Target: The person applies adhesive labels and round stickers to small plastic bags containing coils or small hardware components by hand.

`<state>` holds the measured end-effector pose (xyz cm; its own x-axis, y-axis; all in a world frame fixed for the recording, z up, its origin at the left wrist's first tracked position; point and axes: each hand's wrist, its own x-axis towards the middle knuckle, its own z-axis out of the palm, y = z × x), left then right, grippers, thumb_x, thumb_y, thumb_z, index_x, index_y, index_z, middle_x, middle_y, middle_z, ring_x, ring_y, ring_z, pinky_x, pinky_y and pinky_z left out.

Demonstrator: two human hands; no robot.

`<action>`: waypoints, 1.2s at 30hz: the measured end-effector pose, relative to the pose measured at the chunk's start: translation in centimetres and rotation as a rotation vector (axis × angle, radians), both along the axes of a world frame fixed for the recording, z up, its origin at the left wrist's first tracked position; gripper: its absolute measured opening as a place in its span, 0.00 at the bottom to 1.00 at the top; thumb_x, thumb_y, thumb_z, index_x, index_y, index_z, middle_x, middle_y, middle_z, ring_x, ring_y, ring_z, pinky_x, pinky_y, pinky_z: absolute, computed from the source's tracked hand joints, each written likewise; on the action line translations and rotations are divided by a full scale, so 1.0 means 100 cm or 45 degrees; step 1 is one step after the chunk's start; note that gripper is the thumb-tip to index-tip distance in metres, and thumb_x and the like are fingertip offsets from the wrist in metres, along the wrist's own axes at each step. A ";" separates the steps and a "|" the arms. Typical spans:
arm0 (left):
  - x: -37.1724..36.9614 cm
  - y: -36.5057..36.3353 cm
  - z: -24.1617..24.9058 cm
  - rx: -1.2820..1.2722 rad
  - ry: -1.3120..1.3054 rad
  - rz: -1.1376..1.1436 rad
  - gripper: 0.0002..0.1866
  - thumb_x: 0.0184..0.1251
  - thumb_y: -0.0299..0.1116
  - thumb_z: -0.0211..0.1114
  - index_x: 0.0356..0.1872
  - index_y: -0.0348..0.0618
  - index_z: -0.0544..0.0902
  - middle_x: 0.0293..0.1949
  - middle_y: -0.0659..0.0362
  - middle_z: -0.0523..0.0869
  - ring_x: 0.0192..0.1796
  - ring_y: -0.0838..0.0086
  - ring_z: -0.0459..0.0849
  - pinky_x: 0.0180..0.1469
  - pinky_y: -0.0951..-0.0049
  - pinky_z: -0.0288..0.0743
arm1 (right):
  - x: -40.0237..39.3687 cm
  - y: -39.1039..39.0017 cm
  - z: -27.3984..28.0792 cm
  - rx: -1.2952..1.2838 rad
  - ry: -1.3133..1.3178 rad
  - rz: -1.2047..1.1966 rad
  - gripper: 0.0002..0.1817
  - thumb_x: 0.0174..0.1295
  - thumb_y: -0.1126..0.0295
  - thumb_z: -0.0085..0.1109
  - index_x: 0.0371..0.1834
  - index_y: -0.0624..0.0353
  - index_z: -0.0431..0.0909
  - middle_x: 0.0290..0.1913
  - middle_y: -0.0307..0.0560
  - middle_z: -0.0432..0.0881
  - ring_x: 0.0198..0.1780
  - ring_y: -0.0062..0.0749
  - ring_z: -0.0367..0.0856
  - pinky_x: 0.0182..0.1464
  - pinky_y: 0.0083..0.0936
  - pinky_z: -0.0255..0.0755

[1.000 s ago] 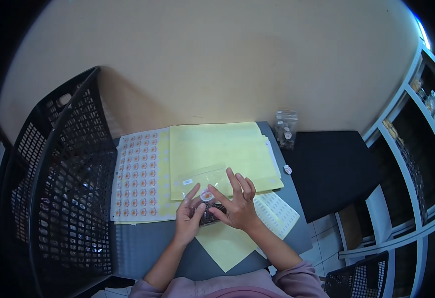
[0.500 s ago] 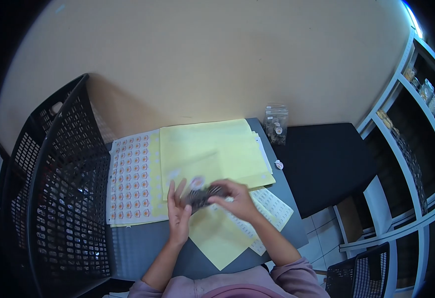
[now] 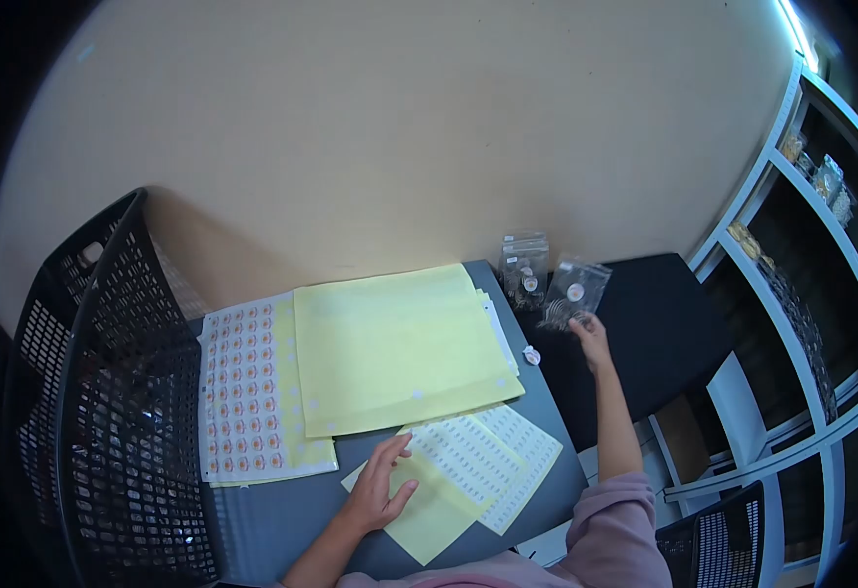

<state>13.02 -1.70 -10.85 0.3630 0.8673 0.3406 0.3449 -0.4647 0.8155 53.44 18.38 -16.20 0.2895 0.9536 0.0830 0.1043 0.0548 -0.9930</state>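
My right hand (image 3: 592, 339) pinches the lower edge of a clear zip bag (image 3: 578, 284) bearing a round sticker, with dark small contents at its bottom. It holds the bag over the black surface, beside other upright zip bags (image 3: 525, 267) near the wall. My left hand (image 3: 378, 487) is open, fingers apart, over the small yellow and white label sheets (image 3: 468, 456) at the table's front. Left of centre lies a sheet of round orange-and-white stickers (image 3: 241, 392). A large yellow sheet (image 3: 399, 343) partly overlaps it. One loose sticker (image 3: 532, 355) sits at the table's right edge.
A tall black plastic basket (image 3: 125, 392) stands on the left. The grey table (image 3: 262, 519) meets a black-covered surface (image 3: 644, 323) on the right. Farther right are shelves (image 3: 791, 294) holding bagged goods, and another black basket (image 3: 733, 539) is low down.
My right hand has carried the zip bag from the middle of the table to the right, beside the other bags. My left hand has let go of it and moved down towards me.
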 end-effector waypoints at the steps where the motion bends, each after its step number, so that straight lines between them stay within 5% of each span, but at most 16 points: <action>1: 0.000 0.001 0.000 -0.012 0.040 -0.004 0.31 0.52 0.26 0.60 0.60 0.37 0.59 0.54 0.48 0.65 0.48 0.64 0.72 0.48 0.68 0.68 | 0.000 0.005 -0.005 -0.086 -0.026 0.042 0.17 0.55 0.74 0.56 0.48 0.62 0.68 0.38 0.40 0.76 0.39 0.20 0.73 0.43 0.16 0.66; 12: 0.000 0.007 -0.015 -0.041 0.045 0.104 0.26 0.51 0.25 0.60 0.54 0.35 0.65 0.48 0.48 0.69 0.45 0.63 0.73 0.50 0.68 0.67 | -0.017 0.067 -0.029 -0.136 -0.171 0.335 0.18 0.55 0.73 0.56 0.49 0.63 0.66 0.41 0.41 0.75 0.41 0.21 0.72 0.44 0.18 0.67; 15: 0.000 0.008 -0.019 -0.052 0.022 0.103 0.24 0.51 0.25 0.60 0.52 0.35 0.66 0.46 0.48 0.70 0.44 0.62 0.74 0.50 0.68 0.67 | -0.009 0.078 -0.047 -0.071 -0.465 0.292 0.20 0.51 0.68 0.61 0.47 0.61 0.70 0.38 0.41 0.75 0.38 0.23 0.72 0.41 0.19 0.68; 17: -0.001 0.008 -0.018 -0.050 0.045 0.106 0.24 0.51 0.25 0.60 0.52 0.35 0.66 0.46 0.48 0.71 0.44 0.62 0.74 0.50 0.68 0.67 | -0.014 0.070 -0.035 0.074 -0.980 0.009 0.22 0.46 0.64 0.66 0.44 0.59 0.73 0.34 0.45 0.74 0.36 0.25 0.72 0.39 0.19 0.68; 18: 0.000 0.008 -0.017 -0.033 0.060 0.109 0.24 0.51 0.25 0.60 0.51 0.35 0.67 0.46 0.48 0.72 0.44 0.62 0.74 0.49 0.68 0.67 | -0.017 0.066 -0.026 0.046 -0.959 -0.006 0.26 0.42 0.60 0.67 0.44 0.59 0.73 0.36 0.50 0.75 0.38 0.39 0.74 0.43 0.30 0.69; 28: -0.002 0.008 -0.014 0.018 -0.044 0.089 0.20 0.54 0.25 0.56 0.49 0.35 0.67 0.42 0.49 0.75 0.44 0.62 0.74 0.48 0.67 0.68 | -0.023 0.041 -0.022 -0.063 -0.929 -0.205 0.29 0.51 0.58 0.59 0.51 0.69 0.67 0.40 0.58 0.74 0.39 0.42 0.75 0.43 0.31 0.70; 36: -0.011 0.003 -0.014 0.274 -0.271 0.037 0.11 0.53 0.23 0.55 0.39 0.36 0.72 0.34 0.52 0.77 0.36 0.64 0.75 0.42 0.69 0.68 | -0.031 -0.012 0.002 -0.038 -0.878 0.048 0.19 0.57 0.63 0.55 0.45 0.68 0.72 0.36 0.52 0.78 0.36 0.29 0.77 0.38 0.23 0.71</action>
<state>11.90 -1.42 -12.27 0.2400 0.7758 0.5836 0.1922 -0.6272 0.7548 50.32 17.16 -15.97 0.1463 0.9667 0.2100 0.7111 0.0448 -0.7016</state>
